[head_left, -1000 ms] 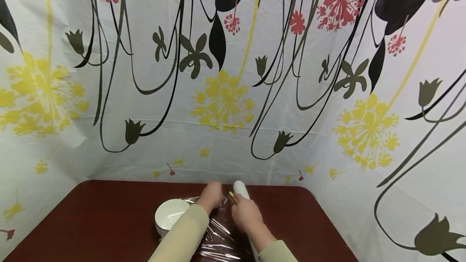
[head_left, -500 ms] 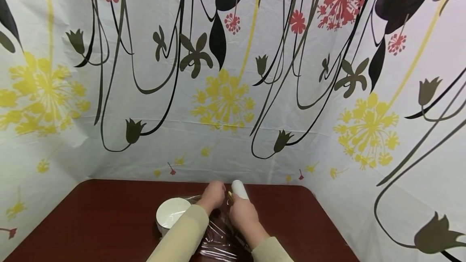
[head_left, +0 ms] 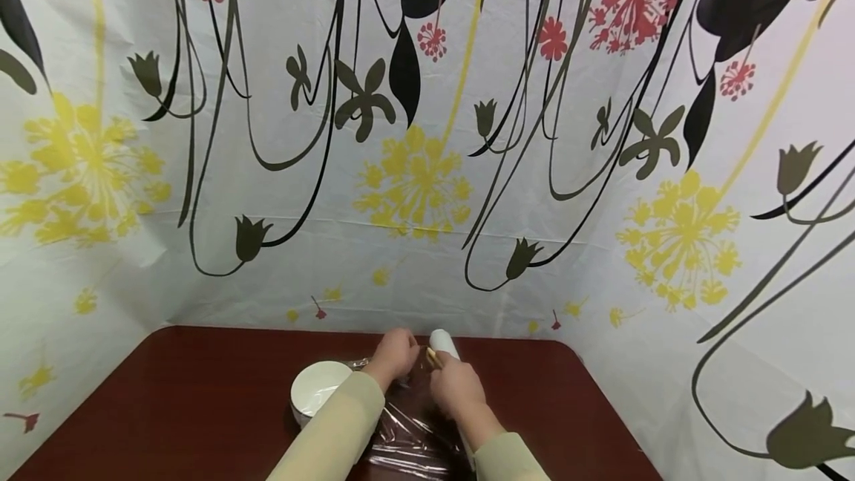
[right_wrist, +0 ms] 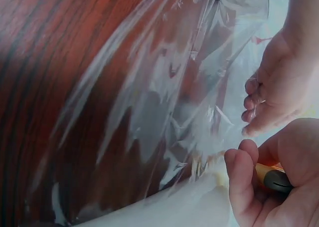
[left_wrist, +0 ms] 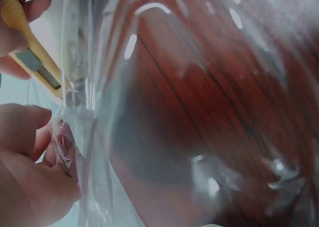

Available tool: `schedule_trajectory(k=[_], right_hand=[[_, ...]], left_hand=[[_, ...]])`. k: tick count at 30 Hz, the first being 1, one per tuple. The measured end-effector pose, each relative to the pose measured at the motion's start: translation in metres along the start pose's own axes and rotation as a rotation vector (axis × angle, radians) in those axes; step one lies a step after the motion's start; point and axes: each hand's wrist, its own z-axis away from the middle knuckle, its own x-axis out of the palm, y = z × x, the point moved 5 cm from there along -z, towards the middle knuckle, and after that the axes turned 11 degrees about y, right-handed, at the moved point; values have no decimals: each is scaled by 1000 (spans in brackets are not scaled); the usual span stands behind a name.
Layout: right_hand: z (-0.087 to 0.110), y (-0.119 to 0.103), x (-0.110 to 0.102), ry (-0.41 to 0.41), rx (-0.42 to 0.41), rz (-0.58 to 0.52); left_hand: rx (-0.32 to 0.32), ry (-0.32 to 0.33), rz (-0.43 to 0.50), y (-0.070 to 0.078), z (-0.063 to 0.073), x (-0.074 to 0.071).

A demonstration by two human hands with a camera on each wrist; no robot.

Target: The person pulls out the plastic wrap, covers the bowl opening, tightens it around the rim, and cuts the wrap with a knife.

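My left hand (head_left: pixel 397 353) pinches the bunched edge of a sheet of clear cling film (head_left: pixel 414 433), and in the left wrist view the film stretches away from its fingers. In my right hand (head_left: pixel 459 390) is a yellow utility knife (left_wrist: pixel 35 52), gripped with its tip at the taut film beside my left fingers. The white cling film roll (head_left: pixel 444 343) lies lengthwise under and beyond my right hand, with the film spreading from it to the left. A white bowl (head_left: pixel 319 386) stands left of my left forearm, partly hidden by the sleeve.
Everything rests on a dark red-brown table (head_left: pixel 220 399) with rounded far corners. A white curtain (head_left: pixel 414 280) printed with flowers hangs just behind the far edge and along both sides. Crumpled film (head_left: pixel 357 364) lies behind the bowl.
Over the last half second my right hand and the knife have shifted slightly right, away from the left hand. Earlier they moved slightly left. The left hand keeps its hold on the film.
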Motion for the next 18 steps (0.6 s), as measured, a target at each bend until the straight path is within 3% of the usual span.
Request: schedule_trajectory(k=[2, 3, 7, 10, 16, 18], right_hand=[[1, 2, -2, -2, 10, -18], [1, 2, -3, 3, 11, -26], [-2, 7, -4, 37, 1, -46], [-4, 11, -4, 45, 18, -66], [-5, 11, -6, 52, 22, -101], [-6, 10, -7, 64, 13, -95]], left_hand=[[6, 20, -30, -18, -8, 18], [-24, 15, -36, -21, -10, 21], [-38, 42, -73, -18, -6, 16], [-49, 41, -99, -6, -2, 5], [-110, 37, -61, 7, 5, -10], [-128, 34, -72, -2, 2, -3]])
